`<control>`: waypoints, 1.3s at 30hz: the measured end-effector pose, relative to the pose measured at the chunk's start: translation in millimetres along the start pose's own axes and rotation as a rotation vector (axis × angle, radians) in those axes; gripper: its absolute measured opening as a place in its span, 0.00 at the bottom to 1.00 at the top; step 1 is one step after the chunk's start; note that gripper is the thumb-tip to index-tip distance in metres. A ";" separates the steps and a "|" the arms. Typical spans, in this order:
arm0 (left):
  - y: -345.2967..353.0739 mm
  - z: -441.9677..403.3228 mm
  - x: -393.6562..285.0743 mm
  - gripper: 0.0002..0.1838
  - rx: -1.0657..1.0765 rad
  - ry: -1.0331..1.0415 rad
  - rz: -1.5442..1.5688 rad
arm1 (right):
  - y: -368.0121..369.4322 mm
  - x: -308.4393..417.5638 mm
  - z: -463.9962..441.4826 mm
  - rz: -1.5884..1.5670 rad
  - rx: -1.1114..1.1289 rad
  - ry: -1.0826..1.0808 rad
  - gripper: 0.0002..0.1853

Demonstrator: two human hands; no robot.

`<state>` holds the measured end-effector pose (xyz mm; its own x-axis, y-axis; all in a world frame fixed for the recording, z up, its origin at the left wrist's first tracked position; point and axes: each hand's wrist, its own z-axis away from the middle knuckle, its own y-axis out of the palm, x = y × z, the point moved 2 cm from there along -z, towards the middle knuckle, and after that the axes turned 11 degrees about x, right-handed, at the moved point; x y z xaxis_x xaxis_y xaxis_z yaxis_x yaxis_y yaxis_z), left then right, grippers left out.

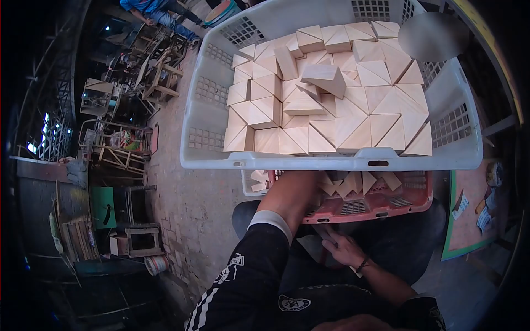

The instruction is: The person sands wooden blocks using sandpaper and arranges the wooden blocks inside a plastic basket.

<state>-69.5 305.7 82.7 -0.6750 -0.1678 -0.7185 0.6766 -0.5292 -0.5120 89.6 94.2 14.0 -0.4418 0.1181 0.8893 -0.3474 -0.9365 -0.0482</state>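
Observation:
My left forearm (290,201) reaches forward over the near side of a red crate (359,212), and the white crate's rim hides the hand and its fingers. Triangular pale wood blocks (353,183) lie in the red crate to the right of this arm. My right hand (346,251), with a dark band at the wrist, is low in front of my body, just below the red crate. Its fingers point up and left, apart, with nothing visible in them. Above, a large white plastic crate (326,161) holds many triangular wood blocks (353,121), mostly in rows, with several loose on top.
A small white container (255,190) with wood pieces is left of the red crate. On the right stands a pink board with a green edge (450,243), bearing papers and tools. Wooden stools (143,240) and frames line the left. Another person (165,16) is at the top left.

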 end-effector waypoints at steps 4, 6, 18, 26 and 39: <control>-4.3 6.3 -12.1 0.28 0.033 0.020 0.012 | -3.2 9.1 0.5 -0.014 0.017 0.012 0.37; -6.0 11.9 -19.1 0.28 0.052 0.028 0.015 | -5.1 20.0 3.7 0.009 0.016 -0.012 0.36; 14.1 42.6 -50.8 0.31 0.184 0.194 -0.357 | -7.5 22.9 22.8 -0.044 -0.042 -0.105 0.33; 21.3 91.1 -41.4 0.22 -0.015 0.083 -0.164 | -6.3 0.5 28.3 -0.069 -0.154 -0.095 0.33; 56.7 177.6 -79.5 0.24 -0.636 0.234 0.642 | -7.5 -16.8 26.1 -0.099 -0.206 -0.127 0.33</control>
<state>-29.8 141.3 194.4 -0.0860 -0.0618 -0.9944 0.9801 0.1738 -0.0956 121.2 90.6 11.2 -0.2949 0.1510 0.9435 -0.5502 -0.8341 -0.0385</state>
